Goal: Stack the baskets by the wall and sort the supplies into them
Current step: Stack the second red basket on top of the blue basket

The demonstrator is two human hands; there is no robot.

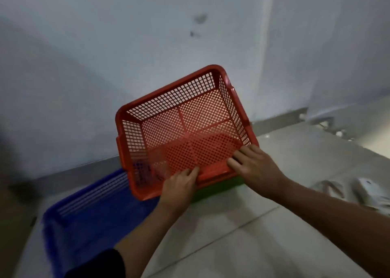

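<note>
Both hands hold the red basket (185,128) by its near rim. The left hand (181,185) is clamped on the near rim close to the left corner, with the fingers curled over the edge into the basket. The right hand (253,163) is clamped on the same rim close to the right corner, its fingers lying over the edge. The basket is tilted, so its open side faces the person and its far rim stands higher, close to the wall (126,45).

Under the near edge of the red basket a green basket (217,190) shows as a narrow strip, and it seems to sit on the floor (263,225). The red basket looks like it touches or nearly touches the green one along this edge, but I cannot tell if it is already seated. The blue basket (88,214) lies on the floor to the left and nearer, partly under the left corner of the red one.

The relation that matters is this: the long side of the red basket runs from left to right between the two hands, and the green basket lies directly below it. I judge the next move is to lower the far rim until the red basket sits level on the green one. Some white supplies (367,191) lie on the floor at the right, well apart from the baskets.
</note>
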